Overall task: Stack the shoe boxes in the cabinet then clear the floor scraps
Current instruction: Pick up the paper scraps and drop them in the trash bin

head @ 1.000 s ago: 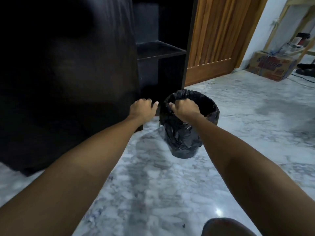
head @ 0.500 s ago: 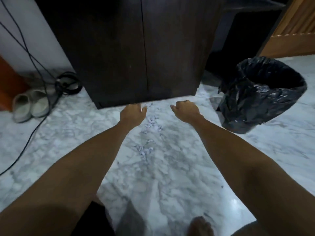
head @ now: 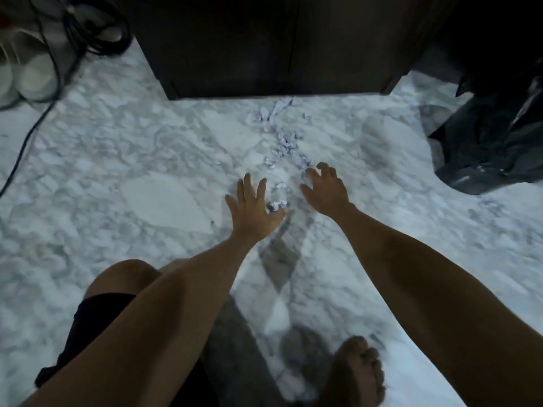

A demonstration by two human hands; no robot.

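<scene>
Small pale paper scraps lie scattered in a line on the marble floor, running from the dark cabinet toward me. My left hand reaches low over the floor with fingers spread straight, a crumpled scrap right beside its thumb. My right hand hovers at the near end of the scrap line with fingers loosely bent and spread, holding nothing. The cabinet doors are closed; no shoe boxes show.
A bin lined with a black bag stands at the right. Pale slippers and black cables lie at the far left. My knee and bare foot are at the bottom.
The view dropped closer to the floor. Both hands went from curled near the cabinet base to spread open just over the scraps. A second ago they were at the bin's rim.
</scene>
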